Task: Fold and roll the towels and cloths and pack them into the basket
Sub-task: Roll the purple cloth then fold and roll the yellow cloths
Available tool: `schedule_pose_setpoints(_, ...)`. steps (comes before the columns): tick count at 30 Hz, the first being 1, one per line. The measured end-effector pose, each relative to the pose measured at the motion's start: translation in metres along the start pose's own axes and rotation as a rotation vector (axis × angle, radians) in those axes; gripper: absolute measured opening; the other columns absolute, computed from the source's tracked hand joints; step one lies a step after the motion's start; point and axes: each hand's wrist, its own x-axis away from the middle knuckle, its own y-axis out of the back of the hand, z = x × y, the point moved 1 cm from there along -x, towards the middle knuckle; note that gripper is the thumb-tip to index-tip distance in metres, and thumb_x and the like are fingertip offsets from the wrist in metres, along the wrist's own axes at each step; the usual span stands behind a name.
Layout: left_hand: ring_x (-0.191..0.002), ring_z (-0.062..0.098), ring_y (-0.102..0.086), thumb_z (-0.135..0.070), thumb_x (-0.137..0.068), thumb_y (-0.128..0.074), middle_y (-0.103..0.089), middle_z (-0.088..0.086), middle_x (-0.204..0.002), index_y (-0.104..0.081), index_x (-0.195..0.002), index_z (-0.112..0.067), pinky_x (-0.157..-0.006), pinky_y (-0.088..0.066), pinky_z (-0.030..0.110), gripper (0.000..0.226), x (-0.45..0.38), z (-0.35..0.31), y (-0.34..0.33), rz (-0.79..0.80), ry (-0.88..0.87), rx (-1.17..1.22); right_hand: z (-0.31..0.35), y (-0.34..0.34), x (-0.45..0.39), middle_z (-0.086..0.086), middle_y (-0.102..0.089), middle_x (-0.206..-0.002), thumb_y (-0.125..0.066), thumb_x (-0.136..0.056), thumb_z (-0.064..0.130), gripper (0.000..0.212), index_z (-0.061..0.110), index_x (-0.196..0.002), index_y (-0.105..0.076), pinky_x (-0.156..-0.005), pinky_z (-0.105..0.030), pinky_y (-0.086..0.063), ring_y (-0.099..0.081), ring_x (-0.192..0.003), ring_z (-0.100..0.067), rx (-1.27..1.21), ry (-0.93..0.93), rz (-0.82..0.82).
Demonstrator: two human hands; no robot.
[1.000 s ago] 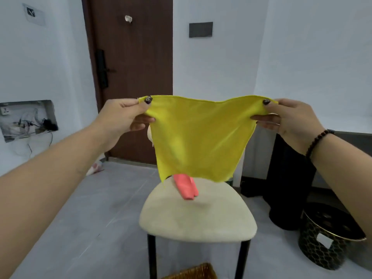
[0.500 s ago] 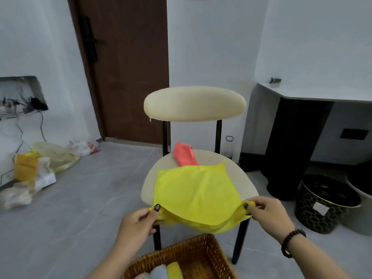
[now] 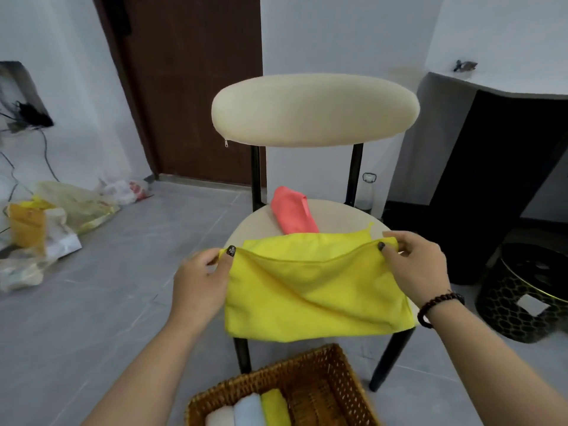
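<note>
Since half a second ago: folded further, near edge of yellow cloth (image 3: 313, 290) carried up toward its far edge, now doubled on the cream padded chair seat (image 3: 344, 216) at frame centre. Left hand (image 3: 199, 287) pinching the top left corner, right hand (image 3: 415, 269) pinching the top right corner, thumbs on top. Soft microfibre, diagonal crease, fold line at the seat's front rim. Rolled coral cloth (image 3: 292, 213) just behind, partly overlapped. Lower centre: woven wicker basket (image 3: 322, 364), three rolls lined along its left side, right half free.
</note>
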Motion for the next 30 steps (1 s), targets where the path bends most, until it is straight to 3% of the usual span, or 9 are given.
schedule_pose_setpoints(4,-0.092,0.02,-0.059,-0.027,-0.095,-0.053,-0.067,0.002,-0.091,-0.069,-0.09,-0.009,-0.079,-0.045,0.038,0.024,-0.025,0.008,-0.023,0.007,0.02,-0.021,-0.009,-0.016,-0.033,-0.002,-0.064,-0.087,-0.061,-0.09,0.022,0.01,0.017,-0.095,-0.068,-0.061,-0.023,-0.039,-0.056,-0.075,-0.019,-0.015,-0.055,-0.042)
schedule_pose_setpoints(10,-0.077,0.035,-0.057,-0.028,-0.096,-0.05,-0.063,0.021,-0.082,-0.063,-0.085,0.002,-0.063,-0.037,0.037,0.034,-0.058,0.019,-0.048,0.034,0.083,-0.054,-0.028,-0.041,-0.065,-0.005,-0.066,-0.108,-0.062,-0.089,0.025,0.012,0.017,-0.093,-0.071,-0.084,-0.034,-0.048,-0.058,-0.105,-0.025,-0.003,-0.147,-0.072)
schedule_pose_setpoints(11,-0.073,0.034,-0.055,-0.028,-0.096,-0.05,-0.062,0.022,-0.081,-0.062,-0.085,0.002,-0.062,-0.036,0.036,0.035,-0.064,0.019,-0.051,0.039,0.097,-0.064,-0.031,-0.045,-0.07,-0.005,-0.065,-0.112,-0.062,-0.089,0.027,0.014,0.018,-0.094,-0.071,-0.081,-0.034,-0.047,-0.057,-0.107,-0.026,0.014,-0.158,-0.069)
schedule_pose_setpoints(15,-0.061,0.022,-0.041,-0.027,-0.095,-0.049,-0.047,0.014,-0.064,-0.054,-0.074,0.002,-0.057,-0.028,0.032,0.036,-0.084,0.03,-0.067,0.077,0.182,-0.098,-0.035,-0.059,-0.086,-0.008,-0.064,-0.115,-0.06,-0.091,0.025,0.019,0.014,-0.102,-0.071,-0.056,-0.022,-0.037,-0.055,-0.083,-0.016,0.012,-0.198,-0.003)
schedule_pose_setpoints(18,-0.061,0.022,-0.038,-0.025,-0.094,-0.051,-0.043,0.009,-0.063,-0.052,-0.072,0.003,-0.059,-0.027,0.031,0.036,-0.094,0.041,-0.08,0.141,0.255,-0.139,-0.039,-0.068,-0.092,-0.005,-0.063,-0.122,-0.059,-0.091,0.021,0.019,0.011,-0.103,-0.07,-0.075,-0.023,-0.041,-0.058,-0.096,-0.019,-0.006,-0.231,0.056)
schedule_pose_setpoints(21,-0.06,0.026,-0.042,-0.024,-0.09,-0.057,-0.044,0.013,-0.063,-0.051,-0.069,-0.001,-0.057,-0.029,0.034,0.031,-0.099,0.043,-0.087,0.185,0.257,-0.199,-0.047,-0.077,-0.096,-0.003,-0.067,-0.11,-0.061,-0.089,0.018,0.012,0.014,-0.092,-0.071,-0.077,-0.025,-0.042,-0.056,-0.094,-0.018,-0.021,-0.293,0.108)
schedule_pose_setpoints(23,-0.071,0.033,-0.056,-0.024,-0.086,-0.063,-0.06,0.019,-0.074,-0.063,-0.08,0.002,-0.063,-0.043,0.039,0.027,-0.102,0.043,-0.09,0.21,0.228,-0.221,-0.048,-0.08,-0.098,0.0,-0.065,-0.099,-0.062,-0.089,0.018,0.01,0.016,-0.09,-0.072,-0.075,-0.026,-0.041,-0.053,-0.088,-0.015,-0.022,-0.3,0.133)
schedule_pose_setpoints(27,-0.076,0.025,-0.058,-0.025,-0.085,-0.066,-0.064,0.002,-0.075,-0.071,-0.09,-0.01,-0.065,-0.042,0.032,0.016,-0.1,0.036,-0.089,0.242,0.197,-0.225,-0.047,-0.083,-0.1,0.004,-0.066,-0.085,-0.064,-0.087,0.018,0.009,0.017,-0.087,-0.073,-0.071,-0.027,-0.043,-0.056,-0.08,-0.016,-0.07,-0.289,0.154)
schedule_pose_setpoints(30,-0.075,0.027,-0.061,-0.027,-0.084,-0.067,-0.068,0.009,-0.077,-0.07,-0.083,-0.008,-0.067,-0.046,0.036,0.019,-0.098,0.032,-0.083,0.192,0.198,-0.138,-0.045,-0.08,-0.099,0.005,-0.064,-0.087,-0.064,-0.087,0.018,0.008,0.018,-0.084,-0.072,-0.068,-0.027,-0.044,-0.053,-0.073,-0.009,-0.11,-0.283,0.121)
